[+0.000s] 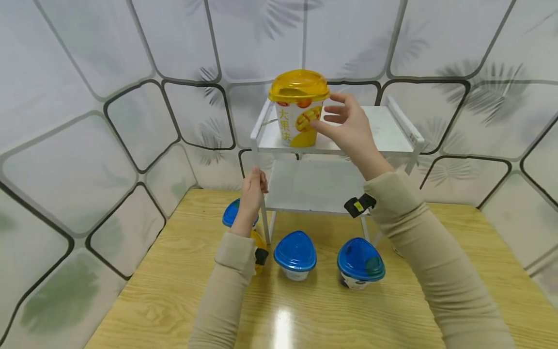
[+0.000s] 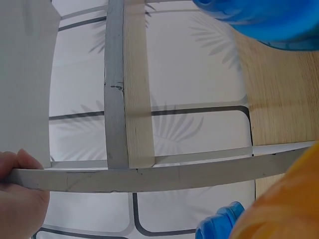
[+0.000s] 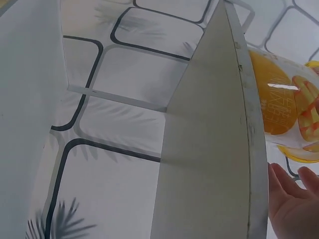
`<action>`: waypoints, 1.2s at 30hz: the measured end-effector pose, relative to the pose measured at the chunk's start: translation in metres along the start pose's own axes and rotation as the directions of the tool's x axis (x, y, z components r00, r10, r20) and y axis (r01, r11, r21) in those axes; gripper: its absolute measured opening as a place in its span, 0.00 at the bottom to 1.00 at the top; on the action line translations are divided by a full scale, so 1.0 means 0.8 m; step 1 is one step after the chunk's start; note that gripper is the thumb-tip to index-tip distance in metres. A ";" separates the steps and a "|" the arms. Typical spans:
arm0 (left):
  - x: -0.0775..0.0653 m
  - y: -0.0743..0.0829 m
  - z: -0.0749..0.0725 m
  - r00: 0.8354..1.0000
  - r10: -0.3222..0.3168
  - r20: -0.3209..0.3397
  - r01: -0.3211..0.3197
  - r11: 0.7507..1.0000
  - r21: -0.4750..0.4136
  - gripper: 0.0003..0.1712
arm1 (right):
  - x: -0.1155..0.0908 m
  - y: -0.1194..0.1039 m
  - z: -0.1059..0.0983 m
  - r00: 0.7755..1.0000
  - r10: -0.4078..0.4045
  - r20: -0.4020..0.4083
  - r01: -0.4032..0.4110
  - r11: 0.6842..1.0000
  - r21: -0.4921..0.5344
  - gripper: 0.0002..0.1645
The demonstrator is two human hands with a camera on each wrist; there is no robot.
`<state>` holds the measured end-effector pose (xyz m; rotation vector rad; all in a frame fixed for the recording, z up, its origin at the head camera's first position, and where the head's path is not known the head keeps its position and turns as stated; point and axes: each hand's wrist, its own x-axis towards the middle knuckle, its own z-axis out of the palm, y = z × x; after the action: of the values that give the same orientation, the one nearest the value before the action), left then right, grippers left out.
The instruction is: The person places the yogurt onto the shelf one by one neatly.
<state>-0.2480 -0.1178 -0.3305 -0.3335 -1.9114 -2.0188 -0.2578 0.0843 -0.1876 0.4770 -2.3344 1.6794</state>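
A white cup with a domed yellow lid and mango pictures (image 1: pixel 301 109) stands upright at the front left of the white rack's top shelf (image 1: pixel 379 128). Beside its right side is my right hand (image 1: pixel 350 128), fingers spread and thumb overlapping the cup's front; firm contact cannot be made out. The right wrist view shows that hand near the printed cup wall (image 3: pixel 276 94), fingers loosely bent. My left hand (image 1: pixel 252 194) grips the rack's front left post (image 2: pixel 84 180), its fingers curled round it, below the top shelf.
On the wooden table (image 1: pixel 165 291) stand blue-lidded cups: one front middle (image 1: pixel 295 252), one right (image 1: pixel 361 259), one behind my left wrist (image 1: pixel 231 212). A yellow-lidded cup (image 1: pixel 258 240) is partly hidden by that wrist. The rack's lower shelf (image 1: pixel 314 186) lies above the table; patterned cloth walls (image 1: pixel 187 39) surround it.
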 end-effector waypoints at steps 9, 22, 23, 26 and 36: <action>-0.001 0.000 -0.002 1.000 -0.009 0.007 0.009 1.000 -0.008 0.23 | -0.003 0.006 0.008 1.000 -0.030 0.007 0.030 0.998 0.058 0.33; -0.002 -0.002 -0.001 1.000 -0.017 -0.008 0.017 0.999 0.033 0.23 | 0.000 0.013 0.026 0.999 -0.041 0.009 0.040 0.998 0.038 0.30; -0.002 -0.002 -0.002 1.000 -0.015 -0.009 0.015 0.999 0.035 0.23 | 0.000 0.012 0.027 0.999 -0.042 0.008 0.042 0.999 0.036 0.30; -0.002 -0.003 -0.002 1.000 -0.013 -0.010 0.013 0.999 0.037 0.23 | 0.002 0.011 0.032 0.999 -0.050 0.008 0.050 0.998 0.034 0.30; -0.001 0.000 0.000 1.000 -0.002 -0.010 0.003 1.000 0.027 0.22 | 0.006 0.006 0.045 0.998 -0.067 -0.006 0.067 0.995 0.072 0.28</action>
<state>-0.2472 -0.1177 -0.3308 -0.3135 -1.9324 -1.9903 -0.2634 0.0508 -0.2017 0.5592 -2.2357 1.7369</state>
